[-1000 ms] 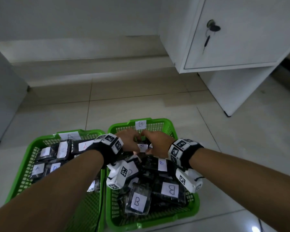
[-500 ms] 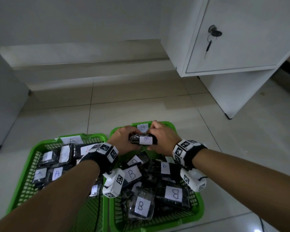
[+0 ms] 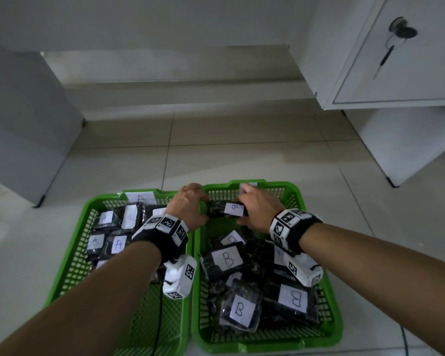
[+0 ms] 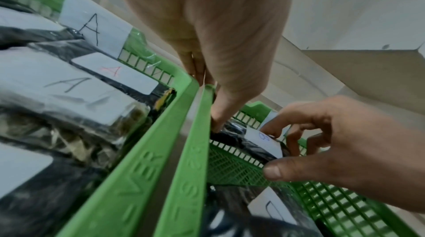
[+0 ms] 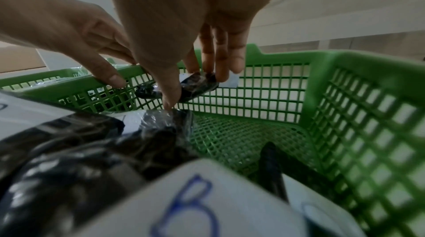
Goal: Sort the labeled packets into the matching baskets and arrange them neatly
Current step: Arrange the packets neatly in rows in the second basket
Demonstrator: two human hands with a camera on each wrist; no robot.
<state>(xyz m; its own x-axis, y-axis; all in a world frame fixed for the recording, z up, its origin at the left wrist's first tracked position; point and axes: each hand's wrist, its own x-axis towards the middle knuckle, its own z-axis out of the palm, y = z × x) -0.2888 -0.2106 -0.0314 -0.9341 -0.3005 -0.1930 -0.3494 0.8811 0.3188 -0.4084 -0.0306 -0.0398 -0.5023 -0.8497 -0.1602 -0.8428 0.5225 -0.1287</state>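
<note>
Two green mesh baskets stand side by side on the tiled floor. Basket A [image 3: 72,253] on the left holds black packets with A labels [image 3: 118,244]. Basket B [image 3: 267,346] holds a loose pile of B packets [image 3: 226,260]. Over the bare far end of basket B hangs one black B packet [image 3: 226,209], lying crosswise. My left hand [image 3: 188,204] holds its left end and my right hand [image 3: 257,209] grips its right end. In the right wrist view my right hand's fingers [image 5: 207,55] curl over the packet [image 5: 195,84]. The left wrist view shows the packet [image 4: 253,142] just inside basket B's rim [image 4: 190,168].
A white cabinet [image 3: 396,73] with a key in its lock [image 3: 401,32] stands at the back right. Grey furniture [image 3: 23,124] stands at the left. Pale floor tiles [image 3: 242,155] lie beyond the baskets. A thin black cable [image 3: 159,317] runs over basket A near my left forearm.
Both hands lifted the B packet out of the pile and carried it forward to the far end of basket B, close to the labeled wall.
</note>
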